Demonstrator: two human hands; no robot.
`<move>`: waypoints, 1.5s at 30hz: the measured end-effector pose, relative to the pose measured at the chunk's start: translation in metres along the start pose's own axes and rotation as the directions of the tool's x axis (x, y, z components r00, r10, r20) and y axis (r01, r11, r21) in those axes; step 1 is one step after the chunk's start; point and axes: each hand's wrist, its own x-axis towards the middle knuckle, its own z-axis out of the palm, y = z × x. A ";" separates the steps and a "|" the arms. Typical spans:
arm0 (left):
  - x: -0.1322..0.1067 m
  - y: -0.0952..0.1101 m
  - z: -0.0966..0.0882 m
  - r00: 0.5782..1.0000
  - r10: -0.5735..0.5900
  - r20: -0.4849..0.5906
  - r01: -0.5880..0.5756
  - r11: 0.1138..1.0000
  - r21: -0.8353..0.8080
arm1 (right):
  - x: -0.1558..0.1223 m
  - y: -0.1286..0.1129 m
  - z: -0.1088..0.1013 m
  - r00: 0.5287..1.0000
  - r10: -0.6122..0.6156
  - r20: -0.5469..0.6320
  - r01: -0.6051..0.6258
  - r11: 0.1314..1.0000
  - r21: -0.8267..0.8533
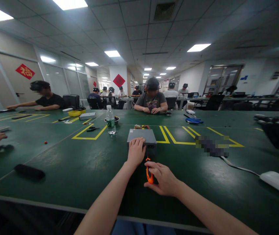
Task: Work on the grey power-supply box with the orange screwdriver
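- In the head view, one orange-and-black screwdriver (150,177) is being pinched by the right hand (162,179), its shaft being pointed at one grey box (147,133); tip contact cannot be told.
- The box, on the green table (85,176), is being touched by the left hand (136,150), fingers extended over its top.
- One bottle (110,120) is being kept leftward.
- Both forearms are being stretched forward, converging.

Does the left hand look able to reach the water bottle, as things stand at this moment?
Probably yes: nothing seems to stand on the green tabletop between the left hand and the water bottle, though the hand rests on the grey box and would need to leave it.
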 end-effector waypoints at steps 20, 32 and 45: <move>-0.018 0.015 -0.023 0.999 -0.036 0.001 0.036 0.999 -0.010 | 0.001 -0.035 -0.015 1.000 0.003 -0.030 -0.004 0.999 -0.033; -0.008 0.010 -0.022 0.998 0.043 0.048 -0.044 0.999 0.032 | 0.003 -0.026 -0.012 0.995 0.090 -0.030 -0.087 0.993 0.082; 0.002 0.002 -0.005 0.995 0.063 0.083 -0.062 0.998 -0.014 | -0.012 0.014 -0.031 0.996 -0.083 0.039 0.083 0.996 0.013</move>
